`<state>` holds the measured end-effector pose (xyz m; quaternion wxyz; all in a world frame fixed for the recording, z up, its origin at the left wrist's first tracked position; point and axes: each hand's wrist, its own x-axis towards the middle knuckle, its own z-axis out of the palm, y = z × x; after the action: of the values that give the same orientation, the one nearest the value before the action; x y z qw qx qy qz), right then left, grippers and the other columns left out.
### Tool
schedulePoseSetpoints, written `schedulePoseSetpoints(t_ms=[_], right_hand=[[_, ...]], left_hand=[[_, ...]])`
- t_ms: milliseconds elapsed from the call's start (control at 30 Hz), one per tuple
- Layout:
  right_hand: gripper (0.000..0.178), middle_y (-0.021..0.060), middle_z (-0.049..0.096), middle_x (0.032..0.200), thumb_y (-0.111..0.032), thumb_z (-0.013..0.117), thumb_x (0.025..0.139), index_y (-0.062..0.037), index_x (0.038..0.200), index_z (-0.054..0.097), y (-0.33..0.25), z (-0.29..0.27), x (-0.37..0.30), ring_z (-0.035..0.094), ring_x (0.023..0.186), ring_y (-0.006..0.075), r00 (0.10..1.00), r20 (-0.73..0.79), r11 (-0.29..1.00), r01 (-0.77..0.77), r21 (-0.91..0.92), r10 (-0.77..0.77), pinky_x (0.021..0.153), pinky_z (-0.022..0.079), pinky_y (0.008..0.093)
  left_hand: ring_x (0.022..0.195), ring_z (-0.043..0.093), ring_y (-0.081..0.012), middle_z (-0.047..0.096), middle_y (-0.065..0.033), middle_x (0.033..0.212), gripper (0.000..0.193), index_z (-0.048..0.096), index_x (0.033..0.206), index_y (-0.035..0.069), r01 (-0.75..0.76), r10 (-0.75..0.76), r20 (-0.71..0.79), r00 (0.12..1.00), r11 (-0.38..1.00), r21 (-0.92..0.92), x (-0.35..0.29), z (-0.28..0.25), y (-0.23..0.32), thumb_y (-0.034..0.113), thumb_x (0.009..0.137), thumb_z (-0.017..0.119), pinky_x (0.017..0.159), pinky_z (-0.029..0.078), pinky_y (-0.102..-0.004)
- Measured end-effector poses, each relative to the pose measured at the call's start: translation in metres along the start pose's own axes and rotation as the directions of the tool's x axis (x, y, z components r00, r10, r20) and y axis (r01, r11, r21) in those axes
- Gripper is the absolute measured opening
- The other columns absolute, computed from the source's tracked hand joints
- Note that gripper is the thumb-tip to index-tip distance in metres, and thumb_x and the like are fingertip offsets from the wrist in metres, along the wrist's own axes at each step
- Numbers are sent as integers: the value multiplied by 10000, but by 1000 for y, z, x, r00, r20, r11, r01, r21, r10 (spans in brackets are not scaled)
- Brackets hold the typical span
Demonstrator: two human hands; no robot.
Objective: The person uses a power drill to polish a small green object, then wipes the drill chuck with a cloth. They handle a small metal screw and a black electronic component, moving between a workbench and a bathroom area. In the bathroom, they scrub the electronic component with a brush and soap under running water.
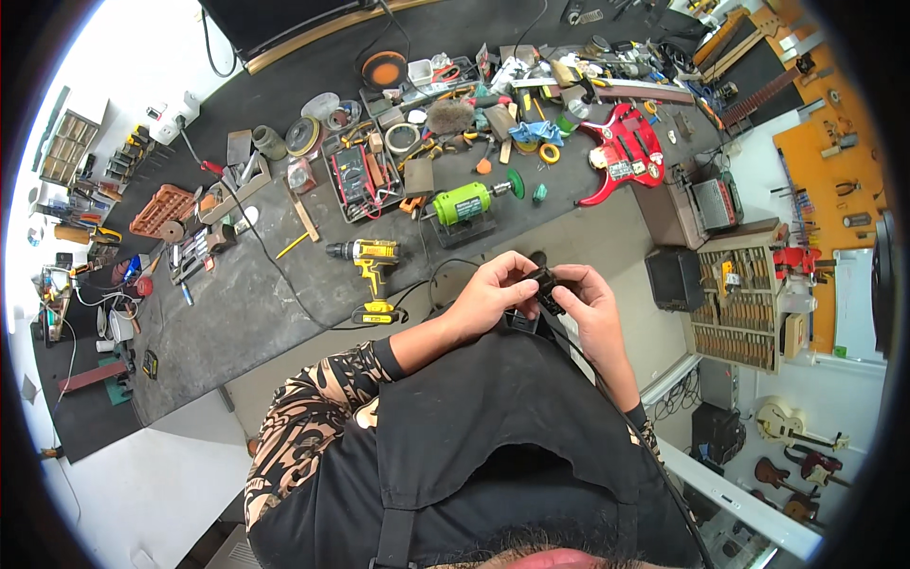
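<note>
Over the front of my dark apron (474,398), both hands hold a small black object (547,290) between fingertips and thumbs. My left hand (493,292) pinches it from the left, while my right hand (592,303) grips its right side. The fingers cover much of the object, so I cannot make out its exact kind. A black cable (607,394) runs close by my right wrist; whether it joins the object is hidden. On the bench left of my hands stands a yellow and black cordless drill (373,275).
The dark workbench (251,308) carries a green bench grinder (463,204), a multimeter (354,178), an orange rack (163,211) and many loose tools. A red guitar body (626,156) lies at its right end. Drawers (735,322) stand at right, with guitars (791,422) below.
</note>
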<state>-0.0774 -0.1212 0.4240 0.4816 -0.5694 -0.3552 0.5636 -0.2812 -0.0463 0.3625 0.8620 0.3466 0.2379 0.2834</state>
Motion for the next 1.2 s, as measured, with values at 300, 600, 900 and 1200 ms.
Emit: schedulePoseSetpoints(t_ms=[300,600,900,1200], right_hand=[[311,96,755,1213,-15,705,1027,46,1330,669,-27,-106,85,704,1052,141,994,109,1000,-2,29,-1,921,568,308],[294,71,750,1192,-70,713,1051,27,1327,683,-56,-296,176,694,1035,128,967,239,995,-72,-71,87,893,564,299],[240,61,747,1106,-142,704,1065,23,1239,697,-88,-378,232,675,1008,112,926,343,960,-62,-272,157,884,558,308],[225,70,759,1041,-134,741,1043,21,1197,686,-99,-442,269,702,968,117,945,279,963,-98,-251,169,849,581,317]], left_hand=[[881,728,-160,716,-86,1054,216,614,1222,17,-95,95,-83,992,995,6,120,37,-15,146,1078,709,790,624,-336],[890,734,-154,707,-78,1082,229,603,1248,23,-74,58,-218,974,995,-65,286,133,-54,146,1084,706,795,630,-333],[972,712,-133,702,-52,1098,250,602,1252,43,-107,121,-286,950,992,65,367,171,-51,89,1051,741,886,608,-324],[1215,634,-147,667,-47,1279,444,589,1321,63,-145,171,-274,947,983,110,444,191,-43,-29,933,785,1076,523,-323]])
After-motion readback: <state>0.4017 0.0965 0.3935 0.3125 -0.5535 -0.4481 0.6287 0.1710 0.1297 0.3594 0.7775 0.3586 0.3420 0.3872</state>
